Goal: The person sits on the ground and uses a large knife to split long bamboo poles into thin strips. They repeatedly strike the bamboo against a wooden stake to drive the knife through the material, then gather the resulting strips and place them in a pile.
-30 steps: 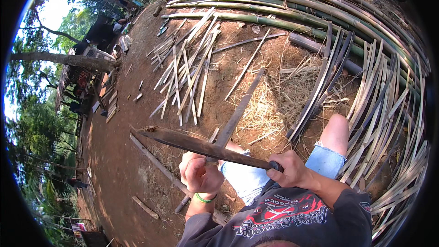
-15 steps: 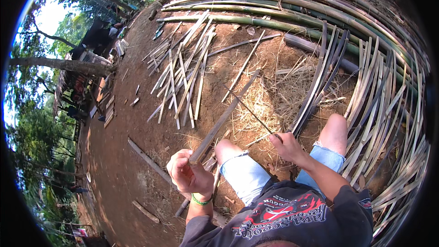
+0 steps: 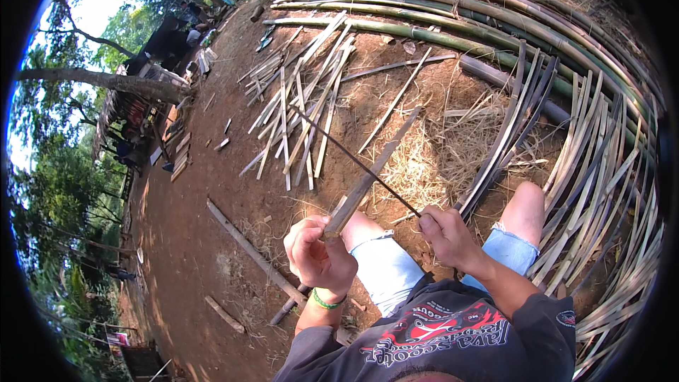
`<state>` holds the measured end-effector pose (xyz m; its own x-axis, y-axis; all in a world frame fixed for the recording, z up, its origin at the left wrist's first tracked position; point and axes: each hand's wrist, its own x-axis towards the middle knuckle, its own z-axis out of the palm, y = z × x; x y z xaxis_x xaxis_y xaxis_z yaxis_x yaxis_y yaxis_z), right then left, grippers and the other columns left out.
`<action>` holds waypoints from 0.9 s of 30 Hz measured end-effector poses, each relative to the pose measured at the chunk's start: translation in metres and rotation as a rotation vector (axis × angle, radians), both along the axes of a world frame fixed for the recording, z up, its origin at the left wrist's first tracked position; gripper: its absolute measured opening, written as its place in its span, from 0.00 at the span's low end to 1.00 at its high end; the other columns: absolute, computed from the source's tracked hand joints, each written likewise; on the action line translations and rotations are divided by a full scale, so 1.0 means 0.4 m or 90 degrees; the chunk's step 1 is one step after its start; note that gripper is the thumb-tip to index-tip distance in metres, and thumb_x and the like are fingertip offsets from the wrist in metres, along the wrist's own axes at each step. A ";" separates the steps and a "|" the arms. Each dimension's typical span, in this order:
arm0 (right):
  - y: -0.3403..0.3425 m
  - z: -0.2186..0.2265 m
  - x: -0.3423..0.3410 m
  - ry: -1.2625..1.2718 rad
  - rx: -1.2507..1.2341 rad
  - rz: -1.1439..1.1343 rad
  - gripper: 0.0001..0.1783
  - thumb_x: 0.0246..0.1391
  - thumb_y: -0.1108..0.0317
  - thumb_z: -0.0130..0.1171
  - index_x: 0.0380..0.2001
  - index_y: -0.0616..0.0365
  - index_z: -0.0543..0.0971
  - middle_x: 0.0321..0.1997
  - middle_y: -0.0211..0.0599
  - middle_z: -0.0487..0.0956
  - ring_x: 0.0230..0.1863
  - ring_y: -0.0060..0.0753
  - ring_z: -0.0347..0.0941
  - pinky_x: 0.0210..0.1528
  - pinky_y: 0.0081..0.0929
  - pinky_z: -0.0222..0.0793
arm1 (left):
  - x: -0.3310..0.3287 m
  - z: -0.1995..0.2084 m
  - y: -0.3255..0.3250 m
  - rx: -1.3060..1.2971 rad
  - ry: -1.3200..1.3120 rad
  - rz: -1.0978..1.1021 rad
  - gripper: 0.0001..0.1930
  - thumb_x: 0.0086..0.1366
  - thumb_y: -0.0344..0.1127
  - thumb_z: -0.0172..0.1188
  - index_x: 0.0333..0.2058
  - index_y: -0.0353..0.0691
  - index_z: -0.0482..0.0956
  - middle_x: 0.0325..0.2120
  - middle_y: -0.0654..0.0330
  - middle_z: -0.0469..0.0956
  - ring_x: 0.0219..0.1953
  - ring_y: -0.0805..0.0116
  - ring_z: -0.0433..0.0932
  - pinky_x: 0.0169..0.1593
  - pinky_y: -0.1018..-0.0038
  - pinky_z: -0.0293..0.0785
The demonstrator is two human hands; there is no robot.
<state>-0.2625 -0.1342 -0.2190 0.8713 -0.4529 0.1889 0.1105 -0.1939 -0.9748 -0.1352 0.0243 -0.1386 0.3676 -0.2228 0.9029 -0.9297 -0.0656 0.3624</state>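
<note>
I sit on bare earth with my knees up. My left hand (image 3: 318,255), a green band at its wrist, grips the near end of a flat split bamboo strip (image 3: 385,150) that slants away to the upper right. My right hand (image 3: 445,237) is closed on the handle of a long knife (image 3: 350,157). I see the blade edge-on as a thin dark line running up and left. It crosses over the strip just beyond my left hand. Whether the blade touches the strip is unclear.
Loose split bamboo strips (image 3: 304,99) lie scattered ahead. Long green bamboo poles (image 3: 460,35) curve along the far side, and bundles of slats (image 3: 601,170) lie to my right. Dry shavings (image 3: 442,145) cover the ground ahead. A pole (image 3: 247,244) lies at left, with huts beyond.
The knife lay crosswise in front of me with its broad side showing; it now points away up-left, edge-on. My left hand still grips the strip.
</note>
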 end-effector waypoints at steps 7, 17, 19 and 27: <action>0.023 0.058 0.005 -0.043 -0.106 0.079 0.25 0.66 0.53 0.48 0.24 0.64 0.73 0.12 0.42 0.67 0.14 0.43 0.68 0.21 0.37 0.62 | -0.014 -0.013 0.017 0.033 -0.022 -0.001 0.09 0.68 0.23 0.53 0.45 0.31 0.67 0.37 0.53 0.70 0.37 0.66 0.75 0.41 0.72 0.77; 0.032 0.035 0.015 -0.077 -0.028 0.065 0.26 0.66 0.52 0.47 0.20 0.63 0.70 0.11 0.42 0.63 0.12 0.40 0.65 0.19 0.36 0.58 | -0.027 -0.019 0.030 0.031 0.002 0.005 0.06 0.68 0.21 0.53 0.40 0.32 0.66 0.36 0.56 0.68 0.37 0.66 0.74 0.40 0.72 0.75; -0.008 -0.021 0.028 0.033 -0.027 0.036 0.24 0.65 0.55 0.51 0.21 0.64 0.73 0.12 0.48 0.68 0.13 0.49 0.67 0.19 0.40 0.60 | -0.026 -0.025 0.029 -0.013 0.045 0.010 0.06 0.67 0.20 0.53 0.40 0.32 0.66 0.36 0.56 0.68 0.37 0.66 0.74 0.40 0.72 0.74; 0.020 -0.011 0.010 -0.012 -0.106 0.041 0.23 0.63 0.54 0.54 0.21 0.62 0.74 0.11 0.48 0.67 0.15 0.53 0.71 0.19 0.42 0.64 | -0.013 -0.038 0.048 -0.007 0.008 0.009 0.07 0.67 0.22 0.54 0.41 0.33 0.66 0.36 0.56 0.68 0.36 0.66 0.74 0.40 0.72 0.75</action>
